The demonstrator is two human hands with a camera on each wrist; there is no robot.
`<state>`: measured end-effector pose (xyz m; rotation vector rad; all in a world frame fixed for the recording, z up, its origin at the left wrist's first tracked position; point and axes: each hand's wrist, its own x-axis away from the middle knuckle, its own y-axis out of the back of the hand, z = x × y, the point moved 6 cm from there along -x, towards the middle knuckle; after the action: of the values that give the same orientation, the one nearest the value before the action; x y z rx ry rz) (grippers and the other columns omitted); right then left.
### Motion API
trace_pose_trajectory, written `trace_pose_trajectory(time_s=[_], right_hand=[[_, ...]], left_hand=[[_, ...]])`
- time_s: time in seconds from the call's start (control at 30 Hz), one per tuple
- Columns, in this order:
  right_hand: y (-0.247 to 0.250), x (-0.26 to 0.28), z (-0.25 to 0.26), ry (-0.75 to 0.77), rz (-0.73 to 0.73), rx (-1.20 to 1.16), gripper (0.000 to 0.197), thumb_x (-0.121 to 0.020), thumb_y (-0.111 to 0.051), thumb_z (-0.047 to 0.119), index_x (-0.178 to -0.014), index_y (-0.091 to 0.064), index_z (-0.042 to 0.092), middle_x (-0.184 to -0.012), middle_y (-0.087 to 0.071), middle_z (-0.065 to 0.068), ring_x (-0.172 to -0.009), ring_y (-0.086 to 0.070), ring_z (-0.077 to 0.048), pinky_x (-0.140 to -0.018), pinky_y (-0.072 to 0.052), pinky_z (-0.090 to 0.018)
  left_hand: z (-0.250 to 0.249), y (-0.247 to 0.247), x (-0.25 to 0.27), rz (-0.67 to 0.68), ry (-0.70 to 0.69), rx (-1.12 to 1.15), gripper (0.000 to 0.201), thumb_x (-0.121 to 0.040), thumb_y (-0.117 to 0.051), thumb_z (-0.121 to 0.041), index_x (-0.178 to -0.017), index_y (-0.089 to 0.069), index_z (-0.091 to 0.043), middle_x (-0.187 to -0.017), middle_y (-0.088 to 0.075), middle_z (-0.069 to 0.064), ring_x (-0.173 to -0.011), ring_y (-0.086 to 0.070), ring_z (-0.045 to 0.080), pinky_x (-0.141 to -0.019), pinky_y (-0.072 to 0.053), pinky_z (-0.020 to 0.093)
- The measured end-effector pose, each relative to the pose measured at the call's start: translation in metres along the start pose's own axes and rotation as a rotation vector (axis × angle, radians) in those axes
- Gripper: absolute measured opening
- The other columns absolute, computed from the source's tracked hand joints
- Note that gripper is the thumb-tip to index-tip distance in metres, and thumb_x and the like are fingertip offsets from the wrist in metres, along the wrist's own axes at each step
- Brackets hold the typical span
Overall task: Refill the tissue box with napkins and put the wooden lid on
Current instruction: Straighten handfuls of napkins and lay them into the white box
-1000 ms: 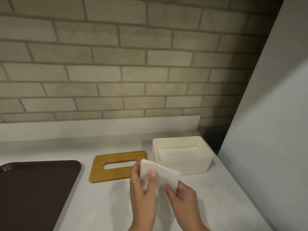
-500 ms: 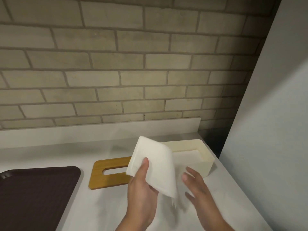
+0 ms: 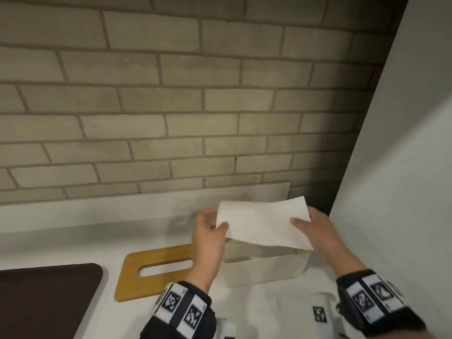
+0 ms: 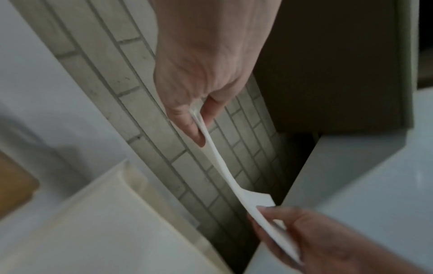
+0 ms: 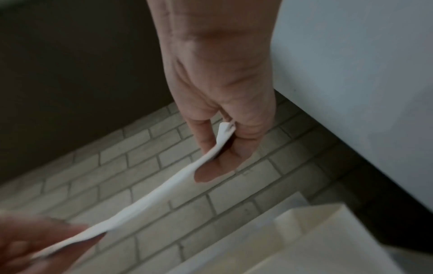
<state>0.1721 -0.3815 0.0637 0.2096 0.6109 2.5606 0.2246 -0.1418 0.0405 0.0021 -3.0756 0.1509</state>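
Napkin held flat over the open tissue box, pinched at both short ends.

The left hand pinches the left end, thumb on top; the right hand does likewise, each grip closed on the napkin. The wooden lid lies on the bench just left of the box. A white panel stands close on the right.

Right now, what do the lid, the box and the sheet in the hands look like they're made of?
Lid: wood, probably bamboo; honey-brown, faint grain, smooth satin face, rounded slot.
Box: likely moulded plastic; cream, matte, uniform walls with rounded corners.
Napkin: soft paper tissue; white, lightly textured, sagging between the left hand and right hand, which pinch its ends.
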Motion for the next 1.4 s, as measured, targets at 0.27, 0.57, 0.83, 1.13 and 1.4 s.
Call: trace_pose_trajectory(time_s=[0.27, 0.57, 0.83, 1.13, 1.4], right_hand=[[-0.041, -0.055, -0.034, -0.044, 0.163, 0.4, 0.043, -0.089, -0.056, 0.012, -0.131, -0.047, 0.006, -0.123, -0.057, -0.013, -0.1, -0.055, -0.021, -0.077, -0.046, -0.026], [-0.061, -0.058, -0.041, -0.084, 0.149, 0.831, 0.036, -0.09, -0.05, 0.006, -0.126, -0.051, 0.004, -0.121, -0.06, -0.013, -0.11, -0.059, -0.025, -0.085, -0.048, -0.026], [-0.099, -0.043, -0.031, 0.078, 0.457, 0.839, 0.036, -0.087, -0.059, 0.014, -0.123, -0.061, 0.018, -0.126, -0.061, 0.0, -0.113, -0.058, -0.017, -0.087, -0.043, -0.021], [-0.093, -0.038, -0.04, -0.039, 0.574, 0.919, 0.04, -0.091, -0.052, 0.036, -0.129, -0.057, 0.024, -0.135, -0.055, 0.0, -0.123, -0.051, -0.019, -0.103, -0.038, -0.026], [-0.074, -0.032, -0.045, -0.054, 0.583, 0.845, 0.05, -0.093, -0.052, 0.035, -0.141, -0.043, 0.022, -0.15, -0.038, -0.002, -0.136, -0.036, -0.02, -0.111, -0.026, -0.029]], left_hand=[[0.035, -0.042, -0.026, 0.198, -0.06, -0.889, 0.063, -0.085, -0.035, 0.01, -0.144, -0.027, -0.012, -0.13, -0.05, 0.012, -0.112, -0.057, 0.027, -0.088, -0.047, 0.029], [0.037, -0.069, -0.021, 0.354, -0.226, -1.687, 0.036, -0.091, -0.042, -0.003, -0.127, -0.046, -0.004, -0.123, -0.051, 0.011, -0.113, -0.053, 0.026, -0.092, -0.042, 0.03], [0.037, -0.098, -0.035, 0.465, -0.259, -1.565, 0.037, -0.093, -0.041, -0.003, -0.127, -0.056, -0.004, -0.145, -0.031, 0.016, -0.121, -0.049, 0.032, -0.094, -0.045, 0.036], [0.066, -0.081, -0.037, 0.631, -0.052, -1.582, 0.046, -0.103, -0.022, -0.029, -0.13, -0.051, -0.006, -0.13, -0.056, 0.016, -0.122, -0.05, 0.032, -0.102, -0.037, 0.039], [0.061, -0.074, -0.033, 0.616, -0.021, -1.514, 0.05, -0.104, -0.015, -0.027, -0.134, -0.045, -0.001, -0.136, -0.051, 0.02, -0.124, -0.048, 0.034, -0.102, -0.038, 0.04]])
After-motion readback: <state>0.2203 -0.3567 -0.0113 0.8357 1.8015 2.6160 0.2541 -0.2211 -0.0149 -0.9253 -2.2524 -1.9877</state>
